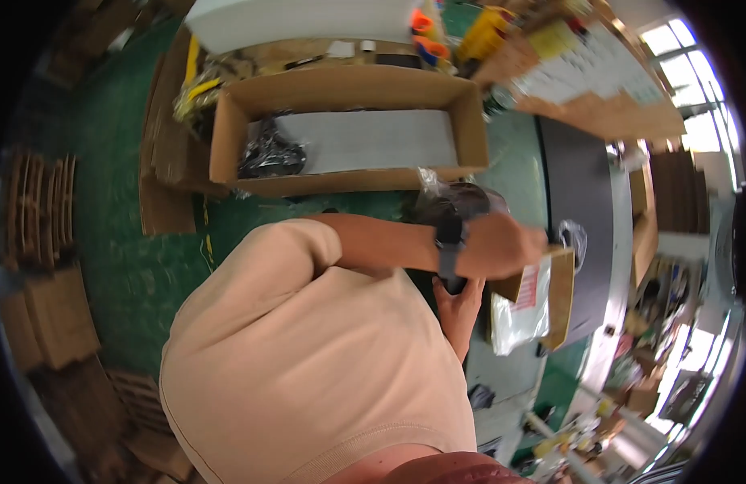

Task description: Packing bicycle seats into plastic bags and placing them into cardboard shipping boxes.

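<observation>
My left arm reaches across my body to the right, a dark band (450,242) around its wrist. My left hand (500,248) is blurred, back upward, fingers hidden, above a small open carton (560,298). Just below it, my right hand (460,310) has thumb and fingers around a small dark grey object (453,285), mostly hidden by the left wrist. Beyond that wrist lies a dark thing in clear plastic (487,197). A clear plastic bag with a red-printed sheet (520,319) leans at the small carton's opening.
Ahead stands a long open carton (349,184) with a grey-white sheet (373,141) and a black plastic-wrapped bundle (272,152) inside. Folded cardboard (165,153) stands at its left. A dark-topped bench (579,194) runs along the right; cartons (54,319) are stacked at far left.
</observation>
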`<state>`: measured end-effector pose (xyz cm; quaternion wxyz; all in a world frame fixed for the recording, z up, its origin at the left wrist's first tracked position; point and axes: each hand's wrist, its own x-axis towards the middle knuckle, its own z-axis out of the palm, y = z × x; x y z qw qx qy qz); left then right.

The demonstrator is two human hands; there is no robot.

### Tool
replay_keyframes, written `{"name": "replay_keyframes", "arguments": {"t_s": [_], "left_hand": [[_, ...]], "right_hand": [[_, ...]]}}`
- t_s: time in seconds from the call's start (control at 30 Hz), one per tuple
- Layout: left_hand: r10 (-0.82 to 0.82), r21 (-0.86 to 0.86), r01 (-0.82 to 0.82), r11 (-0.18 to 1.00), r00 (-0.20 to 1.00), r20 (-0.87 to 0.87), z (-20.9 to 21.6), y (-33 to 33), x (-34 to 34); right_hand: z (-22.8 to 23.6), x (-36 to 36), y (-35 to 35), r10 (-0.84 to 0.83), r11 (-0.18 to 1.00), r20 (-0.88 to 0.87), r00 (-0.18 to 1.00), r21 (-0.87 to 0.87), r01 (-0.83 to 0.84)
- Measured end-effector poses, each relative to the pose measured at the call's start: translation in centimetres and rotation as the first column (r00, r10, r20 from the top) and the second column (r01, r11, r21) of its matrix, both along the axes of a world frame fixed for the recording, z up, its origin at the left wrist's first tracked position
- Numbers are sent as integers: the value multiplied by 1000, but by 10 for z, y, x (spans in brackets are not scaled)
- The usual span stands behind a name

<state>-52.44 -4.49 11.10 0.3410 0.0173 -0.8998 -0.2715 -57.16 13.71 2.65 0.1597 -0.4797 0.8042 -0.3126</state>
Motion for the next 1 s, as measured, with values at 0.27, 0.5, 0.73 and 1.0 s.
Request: {"name": "replay_keyframes", "arguments": {"t_s": [0.27, 0.5, 0.73, 1.0], "left_hand": [[149, 74, -136, 988, 966, -209, -48, -121, 125], [512, 349, -493, 797, 858, 41, -126, -174, 270], [575, 402, -640, 655, 767, 285, -145, -148, 324], [423, 282, -578, 766, 783, 456, -168, -166, 309]], "right_hand": [[-75, 16, -159, 21, 991, 775, 631, 68, -117], [-94, 74, -353, -146, 932, 901, 408, 264, -250], [-261, 150, -455, 62, 654, 767, 639, 453, -606], [-306, 121, -399, 620, 299, 569, 541, 466, -833]]}}
